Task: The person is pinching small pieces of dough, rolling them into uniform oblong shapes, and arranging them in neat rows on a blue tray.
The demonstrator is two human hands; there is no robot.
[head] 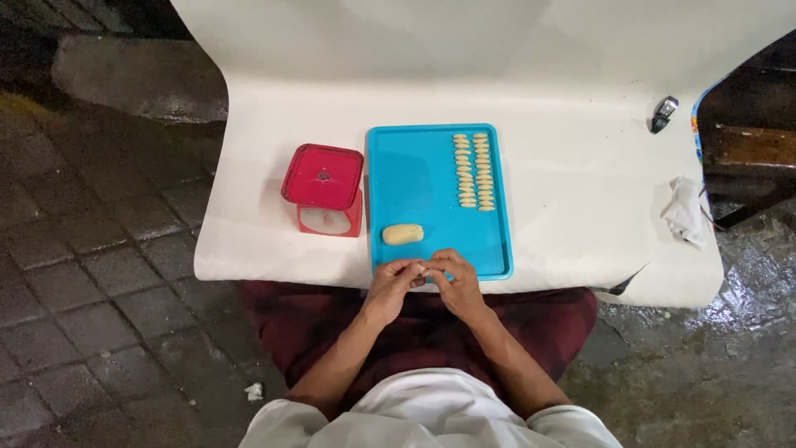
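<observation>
Left hand: the left hand [391, 280] sits at the near edge of the tray, fingers curled in, pinching a small pale bit of dough [424, 270] from its side.
Right hand: the right hand [455, 278] meets it fingertip to fingertip, also closed on that same small piece; the piece is mostly hidden, so I cannot tell its shape or which way it runs.
Tray: a flat turquoise plastic tray [414, 178], rectangular with rounded corners, its long axis running away from the person, lies on the white sheet.
Dough lump: a smooth, beige, oval lump of dough [403, 234] lies on the near left part of the tray, long axis across it, just beyond the hands.
Shaped pieces: two neat columns of small pale dough pieces [473, 171] run up the far right part of the tray, each piece lying crosswise.
Red box: a red square plastic container [324, 189] with a glossy lid stands just left of the tray.
Surface: a smooth white sheet [580, 191] covers the table and curves upward behind.
Far right: a crumpled white cloth [684, 211] lies near the right edge; a small dark clip-like object [664, 113] lies farther back.
</observation>
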